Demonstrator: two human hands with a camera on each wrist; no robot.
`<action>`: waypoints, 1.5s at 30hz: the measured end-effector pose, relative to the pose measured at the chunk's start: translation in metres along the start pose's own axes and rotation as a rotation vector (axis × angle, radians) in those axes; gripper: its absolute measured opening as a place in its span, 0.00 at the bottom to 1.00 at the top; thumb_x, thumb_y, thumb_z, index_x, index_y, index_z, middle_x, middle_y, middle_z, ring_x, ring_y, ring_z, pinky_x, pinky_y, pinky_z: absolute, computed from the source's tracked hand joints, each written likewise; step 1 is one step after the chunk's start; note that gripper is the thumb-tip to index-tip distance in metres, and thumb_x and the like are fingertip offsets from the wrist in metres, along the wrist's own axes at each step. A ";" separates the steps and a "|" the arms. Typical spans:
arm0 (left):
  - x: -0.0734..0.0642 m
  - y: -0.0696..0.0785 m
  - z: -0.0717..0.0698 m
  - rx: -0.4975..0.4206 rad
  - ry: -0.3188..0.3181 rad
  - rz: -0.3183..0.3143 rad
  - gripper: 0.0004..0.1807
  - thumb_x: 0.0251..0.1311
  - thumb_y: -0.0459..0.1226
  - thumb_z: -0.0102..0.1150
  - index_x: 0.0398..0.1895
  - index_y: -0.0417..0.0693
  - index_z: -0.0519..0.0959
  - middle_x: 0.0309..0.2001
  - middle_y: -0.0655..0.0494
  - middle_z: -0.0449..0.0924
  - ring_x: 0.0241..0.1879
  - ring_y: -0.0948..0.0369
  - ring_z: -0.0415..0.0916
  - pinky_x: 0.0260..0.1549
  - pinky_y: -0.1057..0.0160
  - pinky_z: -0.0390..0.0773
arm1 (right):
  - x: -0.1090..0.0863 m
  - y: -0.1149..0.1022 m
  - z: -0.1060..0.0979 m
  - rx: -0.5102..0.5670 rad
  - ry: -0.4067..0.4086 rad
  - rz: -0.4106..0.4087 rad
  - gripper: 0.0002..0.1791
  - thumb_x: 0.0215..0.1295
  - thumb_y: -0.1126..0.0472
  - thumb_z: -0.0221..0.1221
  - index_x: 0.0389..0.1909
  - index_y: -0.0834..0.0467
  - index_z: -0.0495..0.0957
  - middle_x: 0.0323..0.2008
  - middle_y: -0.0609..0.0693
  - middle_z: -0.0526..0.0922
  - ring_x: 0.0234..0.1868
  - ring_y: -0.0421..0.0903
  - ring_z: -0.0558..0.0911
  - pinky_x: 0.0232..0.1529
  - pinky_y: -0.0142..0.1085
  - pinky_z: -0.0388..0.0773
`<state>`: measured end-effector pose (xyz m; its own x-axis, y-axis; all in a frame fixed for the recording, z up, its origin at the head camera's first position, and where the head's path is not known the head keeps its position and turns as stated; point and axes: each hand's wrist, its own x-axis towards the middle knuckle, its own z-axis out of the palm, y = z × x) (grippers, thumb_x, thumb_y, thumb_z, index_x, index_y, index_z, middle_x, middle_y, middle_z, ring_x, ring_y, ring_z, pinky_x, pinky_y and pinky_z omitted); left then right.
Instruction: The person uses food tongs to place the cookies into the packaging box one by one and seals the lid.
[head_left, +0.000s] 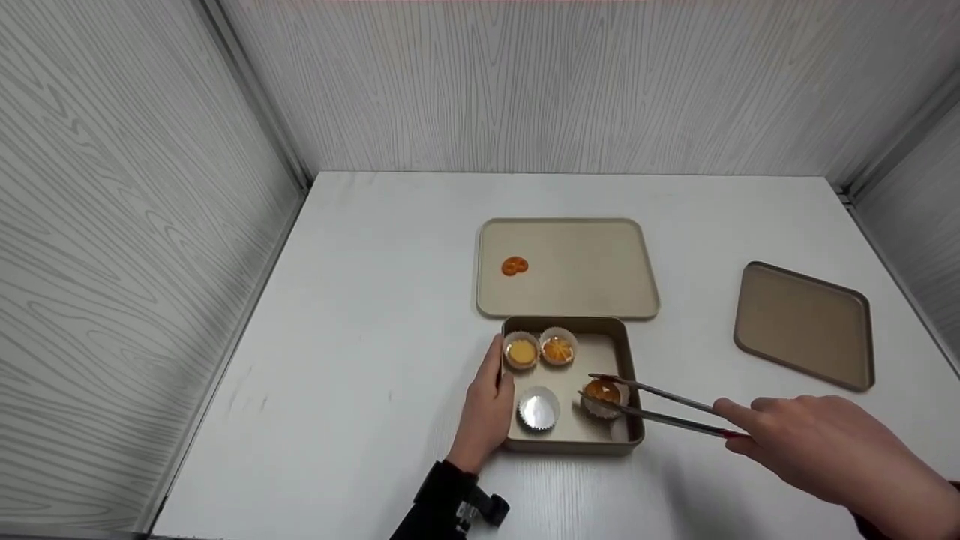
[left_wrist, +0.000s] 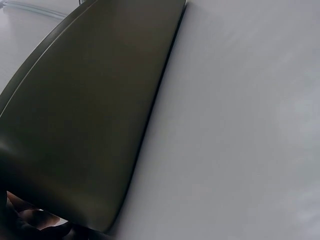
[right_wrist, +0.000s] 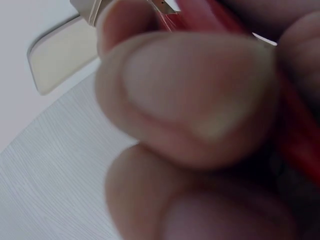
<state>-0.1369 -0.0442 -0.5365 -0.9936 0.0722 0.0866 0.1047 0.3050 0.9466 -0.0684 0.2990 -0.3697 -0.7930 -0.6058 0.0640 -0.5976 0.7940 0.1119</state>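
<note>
A square brown baking tin [head_left: 611,326] sits on the table, and my left hand [head_left: 484,409] holds it at its left wall. In the left wrist view the tin's outer wall [left_wrist: 95,100] fills much of the frame. My right hand [head_left: 817,442] grips metal tongs [head_left: 679,421] with red handles [right_wrist: 200,15]. The tong tips reach into the tin's right side, around an orange-topped small cake [head_left: 602,391] in a paper cup. A yellow-topped cake [head_left: 523,352] and an orange-patterned one [head_left: 557,349] sit at the back left. A silver foil cup [head_left: 538,410] lies nearer me.
Behind the tin lies a beige rectangular tray [head_left: 592,270] bearing some small orange slices [head_left: 514,265]. To the right is a flat brown tray or lid [head_left: 806,326]. Wood-grain panels [head_left: 510,90] stand around the white table [head_left: 360,300].
</note>
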 end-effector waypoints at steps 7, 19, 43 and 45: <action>0.000 -0.002 0.000 0.020 -0.009 -0.010 0.32 0.78 0.32 0.39 0.82 0.41 0.49 0.81 0.48 0.50 0.80 0.57 0.47 0.78 0.54 0.51 | 0.001 0.003 0.004 -0.028 0.079 -0.023 0.19 0.49 0.54 0.76 0.40 0.49 0.79 0.16 0.36 0.59 0.13 0.36 0.53 0.14 0.31 0.52; 0.000 -0.001 -0.001 0.024 0.001 0.006 0.32 0.77 0.31 0.40 0.82 0.40 0.50 0.81 0.47 0.51 0.80 0.54 0.48 0.78 0.52 0.51 | -0.009 -0.001 -0.006 -0.035 0.059 -0.011 0.20 0.49 0.53 0.76 0.42 0.46 0.80 0.16 0.33 0.59 0.13 0.34 0.53 0.13 0.30 0.53; 0.000 0.000 -0.001 0.007 -0.016 -0.010 0.33 0.78 0.32 0.38 0.83 0.41 0.48 0.82 0.47 0.49 0.80 0.55 0.46 0.78 0.53 0.49 | -0.005 -0.007 0.004 -0.027 0.021 0.006 0.20 0.52 0.50 0.76 0.45 0.48 0.81 0.17 0.36 0.60 0.12 0.35 0.54 0.14 0.31 0.55; -0.001 0.001 -0.001 0.005 -0.013 -0.008 0.33 0.77 0.31 0.39 0.82 0.41 0.48 0.82 0.47 0.49 0.80 0.55 0.47 0.78 0.53 0.50 | -0.006 -0.007 0.005 -0.029 0.027 0.010 0.21 0.51 0.50 0.76 0.45 0.47 0.81 0.17 0.35 0.60 0.12 0.35 0.54 0.14 0.31 0.54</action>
<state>-0.1361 -0.0449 -0.5355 -0.9938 0.0824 0.0751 0.0972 0.3106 0.9455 -0.0604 0.2973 -0.3754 -0.7954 -0.5991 0.0916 -0.5854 0.7986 0.1394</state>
